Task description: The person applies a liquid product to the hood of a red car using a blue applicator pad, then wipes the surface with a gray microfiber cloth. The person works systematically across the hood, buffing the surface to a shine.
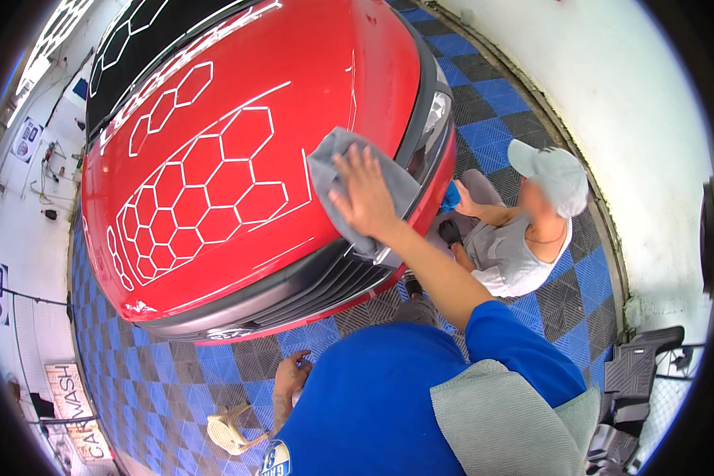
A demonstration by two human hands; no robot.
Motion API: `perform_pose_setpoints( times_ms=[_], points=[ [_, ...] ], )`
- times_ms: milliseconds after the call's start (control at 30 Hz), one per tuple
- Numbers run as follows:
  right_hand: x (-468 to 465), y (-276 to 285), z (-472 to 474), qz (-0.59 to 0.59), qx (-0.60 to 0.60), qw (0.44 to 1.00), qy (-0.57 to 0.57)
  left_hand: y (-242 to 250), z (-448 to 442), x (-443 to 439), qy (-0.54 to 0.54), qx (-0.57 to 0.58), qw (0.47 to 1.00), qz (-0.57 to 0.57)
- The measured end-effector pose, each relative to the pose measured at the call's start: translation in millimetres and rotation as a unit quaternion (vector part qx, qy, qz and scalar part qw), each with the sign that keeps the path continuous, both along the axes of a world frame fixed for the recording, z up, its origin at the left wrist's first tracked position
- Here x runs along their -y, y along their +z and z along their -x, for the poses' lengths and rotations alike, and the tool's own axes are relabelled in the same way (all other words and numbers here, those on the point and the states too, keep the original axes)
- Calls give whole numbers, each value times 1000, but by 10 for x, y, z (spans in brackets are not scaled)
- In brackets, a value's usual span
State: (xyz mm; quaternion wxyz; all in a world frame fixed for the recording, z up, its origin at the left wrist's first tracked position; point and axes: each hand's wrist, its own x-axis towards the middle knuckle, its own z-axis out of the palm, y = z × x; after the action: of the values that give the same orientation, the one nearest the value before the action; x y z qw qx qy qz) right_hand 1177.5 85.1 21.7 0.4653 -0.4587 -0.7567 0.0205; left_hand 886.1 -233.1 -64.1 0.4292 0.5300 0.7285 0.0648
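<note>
My right hand [366, 193] lies with fingers spread on a grey microfiber cloth [342, 152]. It presses the cloth onto the front corner of a red car's glossy hood [327, 77], just above the headlight [437, 113]. Part of the cloth drapes over the edge toward the black grille [321, 291]. My left hand [293, 372] hangs low beside my body, fingers loosely curled and away from the car. Its palm side is hidden, so whether it holds anything is unclear. Over my right shoulder rests a grey-green towel [506, 416].
To the right, a co-worker [517, 250] in a cap crouches by the bumper, one hand holding a blue cloth [450, 197]. A beige plastic stool [229, 431] stands behind on blue and black floor tiles [178, 369]. Black floor mats [633, 369] are near the white wall [636, 119].
</note>
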Motion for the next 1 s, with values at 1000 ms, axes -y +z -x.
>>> perform_pose_setpoints(
  times_ms=[1000],
  points=[
    [-1236,515,-154,101,-41,994,-24,1341,-681,-1574,9,2,993,-116]
  ],
)
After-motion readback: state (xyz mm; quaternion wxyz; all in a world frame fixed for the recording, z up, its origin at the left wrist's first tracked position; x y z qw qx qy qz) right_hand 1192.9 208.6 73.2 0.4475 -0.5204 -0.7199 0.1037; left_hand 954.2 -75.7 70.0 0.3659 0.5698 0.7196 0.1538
